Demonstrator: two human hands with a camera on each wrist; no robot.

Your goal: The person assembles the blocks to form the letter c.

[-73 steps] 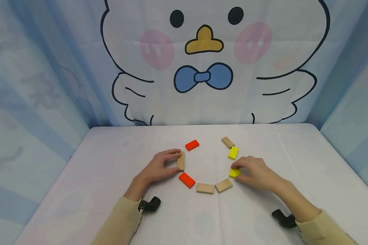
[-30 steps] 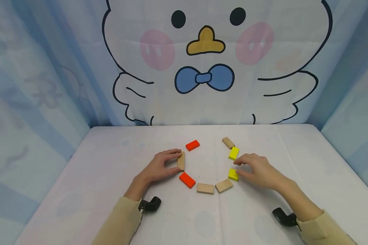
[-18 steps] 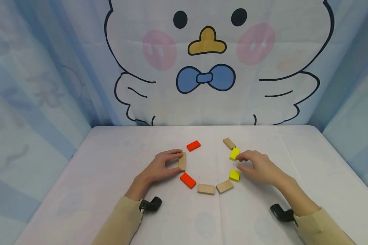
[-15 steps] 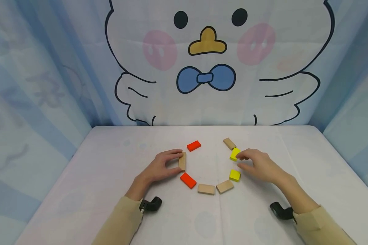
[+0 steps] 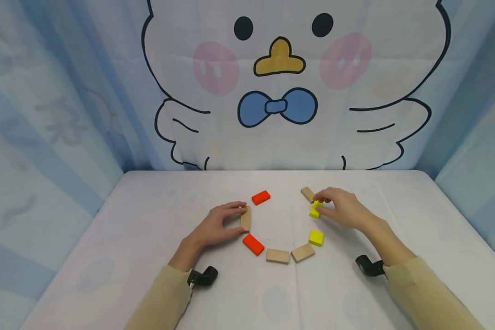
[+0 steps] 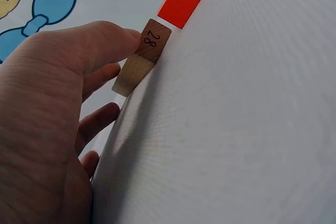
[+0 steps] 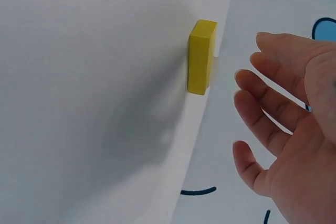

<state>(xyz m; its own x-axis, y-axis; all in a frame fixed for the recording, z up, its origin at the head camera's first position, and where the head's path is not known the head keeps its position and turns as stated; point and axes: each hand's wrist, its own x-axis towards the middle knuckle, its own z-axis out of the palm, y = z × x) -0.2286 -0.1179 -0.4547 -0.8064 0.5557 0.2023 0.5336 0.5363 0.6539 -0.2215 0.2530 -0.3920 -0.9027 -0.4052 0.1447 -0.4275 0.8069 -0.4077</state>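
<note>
My left hand [image 5: 218, 224] grips a plain wooden block [image 5: 245, 220] by its two ends, thumb at the near end and fingers at the far end. In the left wrist view the wooden block [image 6: 152, 40] bears the number 28 beside my thumb. At the right, my right hand [image 5: 340, 208] hovers over the far yellow block [image 5: 315, 211], partly covering it in the head view. The right wrist view shows its loosely bent fingers apart from that yellow block [image 7: 200, 59]. A wooden block [image 5: 307, 194] lies just beyond the fingertips.
Around the open ring of blocks lie a far red block [image 5: 261, 197], a near red block [image 5: 253, 244], two wooden blocks, one at the front [image 5: 277, 256] and one at front right [image 5: 303, 252], and a near yellow block [image 5: 316, 237]. A printed curtain [image 5: 276, 146] hangs behind the white table [image 5: 247, 302].
My right hand has let go of the near yellow block and moved away from me to the far yellow block. My left hand has stayed on its wooden block.
</note>
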